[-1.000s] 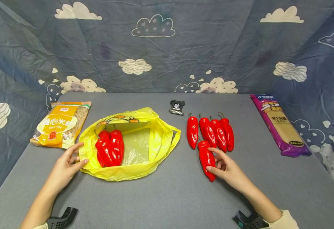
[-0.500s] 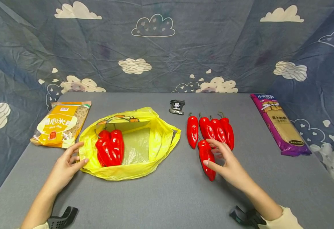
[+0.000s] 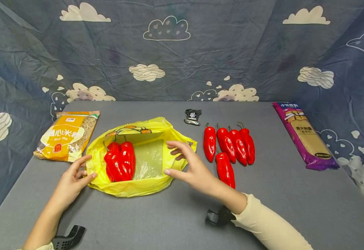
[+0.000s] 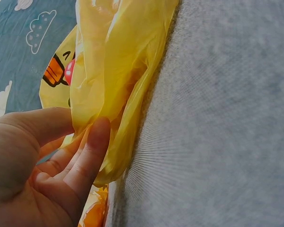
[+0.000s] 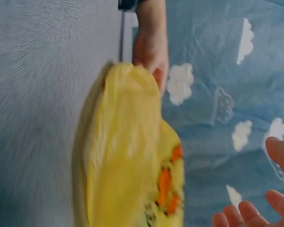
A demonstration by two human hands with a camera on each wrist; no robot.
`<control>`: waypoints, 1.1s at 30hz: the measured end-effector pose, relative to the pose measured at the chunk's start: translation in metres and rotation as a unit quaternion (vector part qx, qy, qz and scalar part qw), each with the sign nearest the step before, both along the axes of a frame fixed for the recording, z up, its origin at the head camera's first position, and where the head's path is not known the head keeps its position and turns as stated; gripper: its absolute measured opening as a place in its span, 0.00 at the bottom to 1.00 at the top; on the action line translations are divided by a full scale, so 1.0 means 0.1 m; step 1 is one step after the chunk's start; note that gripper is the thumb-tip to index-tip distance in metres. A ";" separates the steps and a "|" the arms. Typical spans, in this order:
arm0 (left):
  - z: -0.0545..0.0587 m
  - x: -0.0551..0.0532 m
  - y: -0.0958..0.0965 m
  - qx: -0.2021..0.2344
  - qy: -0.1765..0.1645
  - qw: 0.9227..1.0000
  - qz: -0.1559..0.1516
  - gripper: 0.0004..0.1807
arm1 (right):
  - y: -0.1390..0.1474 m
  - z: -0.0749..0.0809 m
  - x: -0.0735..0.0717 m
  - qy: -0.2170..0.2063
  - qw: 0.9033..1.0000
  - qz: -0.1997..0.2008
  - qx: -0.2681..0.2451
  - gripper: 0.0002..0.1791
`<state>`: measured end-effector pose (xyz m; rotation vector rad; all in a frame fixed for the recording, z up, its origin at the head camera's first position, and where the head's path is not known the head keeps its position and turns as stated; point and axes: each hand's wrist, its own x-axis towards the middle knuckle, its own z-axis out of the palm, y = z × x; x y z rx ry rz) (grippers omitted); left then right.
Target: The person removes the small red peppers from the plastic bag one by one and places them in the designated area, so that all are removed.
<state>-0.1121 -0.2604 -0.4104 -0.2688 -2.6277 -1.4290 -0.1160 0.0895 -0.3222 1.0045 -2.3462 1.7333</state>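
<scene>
A yellow plastic bag (image 3: pixel 128 191) lies on its side with its mouth held wide. Inside, at its left end, several red peppers (image 3: pixel 127 161) sit together. My left hand (image 3: pixel 69 185) pinches the bag's left edge; in the left wrist view thumb and fingers (image 4: pixel 97 137) meet on the thin film. Over the bag's right end hovers my right hand (image 3: pixel 197 172), thumb and fingers spread with nothing between them. To its right, a row of red peppers (image 3: pixel 226 144) lies with stems pointing away, and one more red pepper (image 3: pixel 225 169) lies nearer, its tip hidden by my right forearm.
An orange noodle packet (image 3: pixel 66 135) lies beyond my left hand, close to the bag. A small black packet (image 3: pixel 192 117) sits behind the bag. At the far right is a purple noodle packet (image 3: pixel 305 135). A cloud-patterned cloth (image 3: pixel 231 52) surrounds the grey table (image 3: pixel 138 225).
My right hand has let go of the nearer pepper, lifted off it and swung left over the bag's right end. The pepper stays on the table. My left hand has not moved.
</scene>
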 end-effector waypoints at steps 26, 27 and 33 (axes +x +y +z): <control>0.01 0.01 0.00 -0.008 -0.010 1.000 -0.001 0.32 | -1.23 -0.70 -0.61 -0.117 0.984 0.065 0.120 0.38; 0.01 0.01 0.00 -0.008 -0.010 1.000 -0.001 0.32 | -1.25 -0.70 -0.61 -0.115 0.983 0.064 0.126 0.39; 0.00 0.01 0.00 -0.010 -0.006 1.000 -0.001 0.32 | -1.33 -0.67 -0.63 -0.092 0.977 0.037 0.189 0.41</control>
